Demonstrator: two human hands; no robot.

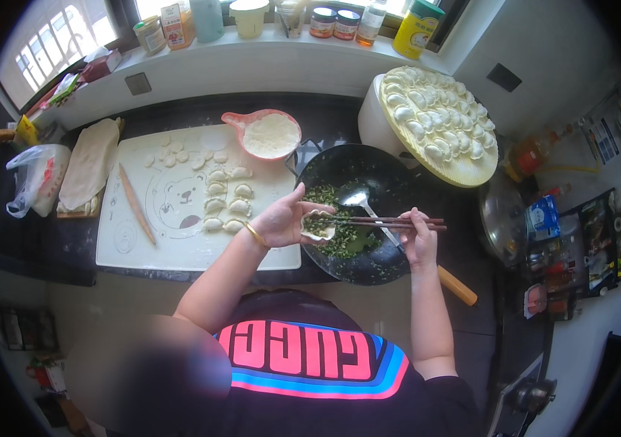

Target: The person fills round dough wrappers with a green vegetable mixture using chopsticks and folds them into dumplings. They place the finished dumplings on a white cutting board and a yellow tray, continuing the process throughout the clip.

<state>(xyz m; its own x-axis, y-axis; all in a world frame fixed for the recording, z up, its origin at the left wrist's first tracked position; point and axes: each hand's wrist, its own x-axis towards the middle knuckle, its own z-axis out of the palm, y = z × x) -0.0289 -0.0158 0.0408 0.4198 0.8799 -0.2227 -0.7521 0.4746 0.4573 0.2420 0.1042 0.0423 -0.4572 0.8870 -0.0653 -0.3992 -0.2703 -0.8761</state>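
Both hands over the wok's near rim [340, 273]: left [281, 221] cups a wrapper [318, 226], right [418, 239] pinches chopsticks [383, 221]

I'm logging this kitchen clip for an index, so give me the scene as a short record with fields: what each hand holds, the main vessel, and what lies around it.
left hand: cups a round white dough wrapper with green filling on it
right hand: holds dark wooden chopsticks, tips at the wrapper
vessel: black wok with chopped green filling and a metal spoon
left of wok: white mat with folded dumplings, wooden rolling pin, pink flour bowl
behind wok: round yellow tray full of dumplings
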